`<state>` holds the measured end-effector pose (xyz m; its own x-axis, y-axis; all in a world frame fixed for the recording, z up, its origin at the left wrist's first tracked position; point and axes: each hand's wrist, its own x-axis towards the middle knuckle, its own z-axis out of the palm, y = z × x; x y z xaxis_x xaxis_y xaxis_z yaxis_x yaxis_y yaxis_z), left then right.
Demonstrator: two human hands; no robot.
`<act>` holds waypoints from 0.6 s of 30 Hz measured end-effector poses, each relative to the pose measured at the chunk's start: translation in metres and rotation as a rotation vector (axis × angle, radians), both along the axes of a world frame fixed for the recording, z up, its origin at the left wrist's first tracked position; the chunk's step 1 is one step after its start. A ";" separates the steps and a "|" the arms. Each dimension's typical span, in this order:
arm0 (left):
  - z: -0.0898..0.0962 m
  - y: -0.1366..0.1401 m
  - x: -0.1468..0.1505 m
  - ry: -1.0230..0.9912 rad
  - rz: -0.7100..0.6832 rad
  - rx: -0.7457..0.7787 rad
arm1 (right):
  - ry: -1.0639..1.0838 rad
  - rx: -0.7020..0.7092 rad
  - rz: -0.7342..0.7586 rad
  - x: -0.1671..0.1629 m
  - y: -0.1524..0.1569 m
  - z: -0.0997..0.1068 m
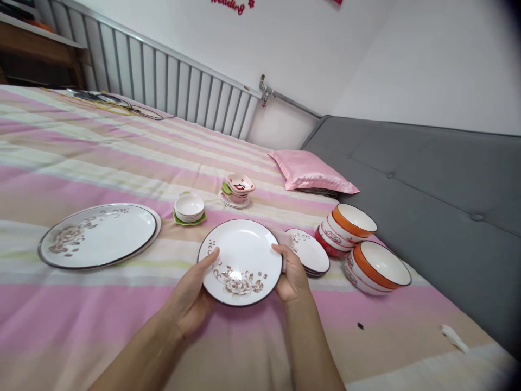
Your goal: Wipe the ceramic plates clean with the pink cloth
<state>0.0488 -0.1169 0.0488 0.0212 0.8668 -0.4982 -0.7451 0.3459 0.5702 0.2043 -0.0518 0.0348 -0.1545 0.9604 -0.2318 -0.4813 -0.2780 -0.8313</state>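
Observation:
A round white plate [240, 255] with a dark rim and brown flower pattern is held between my two hands. My left hand [195, 298] grips its left edge, thumb on top and fingers underneath. On the opposite edge, my right hand [292, 274] holds it the same way. Just beyond the right hand lies a stack of similar flowered plates [311, 252], partly hidden. To the left rests a large oval platter [106, 233] with the same pattern, on top of another pale one. Whether the held plate touches the bedspread I cannot tell.
Small white bowls [189, 206] sit on a green leaf-shaped dish. Behind them stand stacked pink dishes [240, 184]. Orange-rimmed bowls [378, 269] are at right, near a grey headboard [427, 184]. A pink cushion [311, 169] and cables [109, 103] lie farther back on the striped bedspread [61, 326].

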 end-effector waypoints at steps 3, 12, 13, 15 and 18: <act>-0.005 0.002 0.002 0.055 0.094 -0.013 | -0.053 0.119 -0.144 -0.003 0.003 -0.003; -0.022 -0.001 0.010 0.133 0.106 0.072 | -0.947 0.674 -0.409 -0.018 -0.002 -0.020; -0.023 -0.002 0.012 0.117 0.090 0.101 | -1.047 0.707 -0.379 -0.021 -0.005 -0.023; -0.023 -0.004 0.017 0.090 0.058 0.151 | -1.214 0.727 -0.299 -0.026 -0.011 -0.029; -0.024 -0.006 0.019 0.084 0.016 0.165 | -1.315 0.707 -0.195 -0.029 -0.016 -0.036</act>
